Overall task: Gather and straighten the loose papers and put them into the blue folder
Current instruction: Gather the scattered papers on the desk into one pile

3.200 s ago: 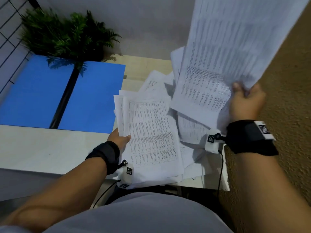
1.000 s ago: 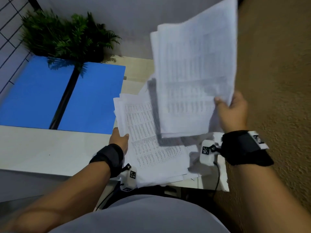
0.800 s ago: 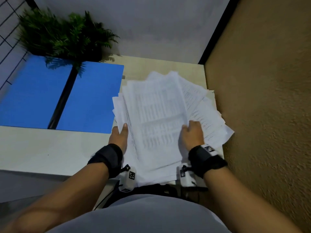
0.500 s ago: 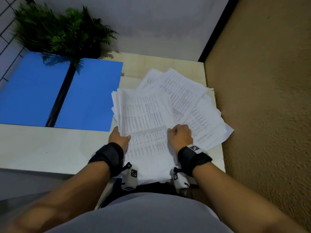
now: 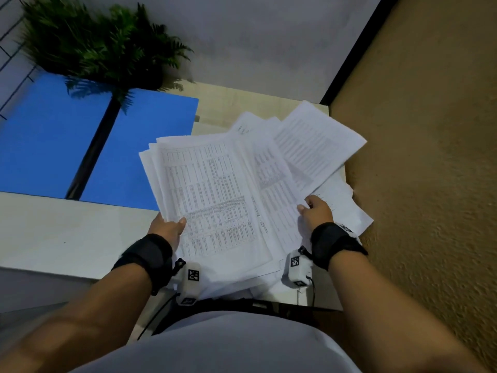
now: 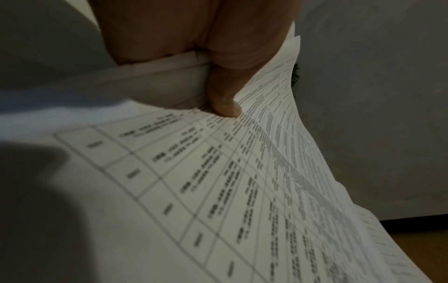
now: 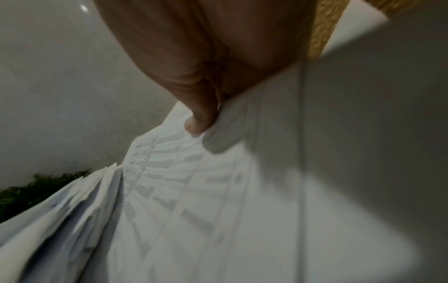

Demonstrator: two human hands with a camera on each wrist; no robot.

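Though the papers (image 5: 215, 200) carry printed tables, nothing is legible. Left hand (image 5: 168, 228) pinches their left edge; right hand (image 5: 316, 212) pinches the right. The blue folder (image 5: 80, 146) lies open at far left on the table (image 5: 67, 238).

Place: I read this as an office corner.
Evidence: printed table sheets (image 5: 215, 195) spread over a pale table (image 5: 67, 238), an open blue folder (image 5: 139, 146), a potted fern (image 5: 102, 44).
Surroundings: grey wall (image 5: 255, 36), tan textured wall (image 5: 430, 157).

Right hand's thumb (image 7: 198, 122) atop fanned printed papers (image 7: 194, 201).
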